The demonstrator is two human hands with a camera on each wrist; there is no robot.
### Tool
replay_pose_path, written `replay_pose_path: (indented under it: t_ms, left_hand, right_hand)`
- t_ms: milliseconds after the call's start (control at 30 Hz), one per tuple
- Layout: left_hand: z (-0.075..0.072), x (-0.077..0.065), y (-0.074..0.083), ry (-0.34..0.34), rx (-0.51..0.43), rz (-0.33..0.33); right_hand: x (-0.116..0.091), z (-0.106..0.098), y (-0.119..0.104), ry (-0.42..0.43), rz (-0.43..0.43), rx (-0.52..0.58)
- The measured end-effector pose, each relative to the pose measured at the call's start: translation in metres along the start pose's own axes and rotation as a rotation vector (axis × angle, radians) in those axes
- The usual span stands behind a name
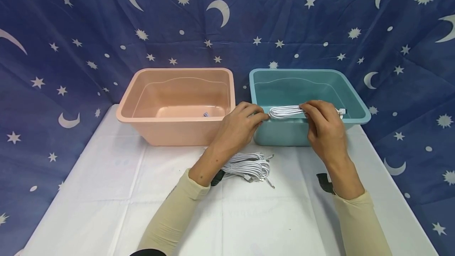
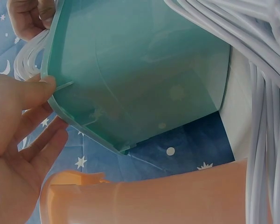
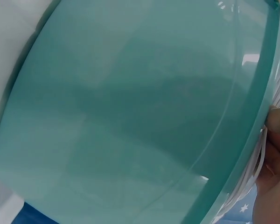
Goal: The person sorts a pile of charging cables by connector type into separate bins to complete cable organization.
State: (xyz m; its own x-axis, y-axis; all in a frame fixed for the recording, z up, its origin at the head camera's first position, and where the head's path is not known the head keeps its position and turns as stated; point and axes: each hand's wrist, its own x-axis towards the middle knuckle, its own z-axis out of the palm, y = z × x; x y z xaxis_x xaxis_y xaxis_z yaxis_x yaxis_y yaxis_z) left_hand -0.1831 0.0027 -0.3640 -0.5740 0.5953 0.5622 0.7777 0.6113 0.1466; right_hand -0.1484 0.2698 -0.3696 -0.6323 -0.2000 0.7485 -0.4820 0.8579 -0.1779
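A folded bundle of white cable (image 1: 285, 112) lies level across the front rim of the teal bin (image 1: 281, 134), a pale connector showing at its right end. My right hand (image 1: 325, 127) pinches the bundle right of its middle, fingers bent down over it. At the looped left end, my left hand (image 1: 239, 123) brings thumb and index fingertip together on the cable, close to the bin's rim. In the left wrist view, the left thumb (image 2: 39, 91) overlaps that rim, partly hiding the contact. A pile of white cables (image 1: 249, 167) lies on the table below my left forearm.
A peach bin (image 1: 177, 131) stands left of the teal one, with a small purplish-grey item (image 1: 206, 114) on its floor. Both bins sit at the back of the white-covered table (image 1: 170, 224), against a blue star-and-moon curtain (image 1: 245, 19).
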Motion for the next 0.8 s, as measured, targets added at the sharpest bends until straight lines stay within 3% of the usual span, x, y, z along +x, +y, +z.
replay_pose_path:
  t_ms: [367,800]
  left_hand:
    - [-0.0014,-0.0002,0.0000,0.003,-0.019,-0.003]
    - [-0.0012,-0.0009,0.0004,0.005,-0.014,0.002]
  right_hand:
    - [0.0005,0.0011,-0.0020,0.021,0.036,0.037]
    - [-0.0003,-0.0013,0.0012,0.001,-0.004,0.032]
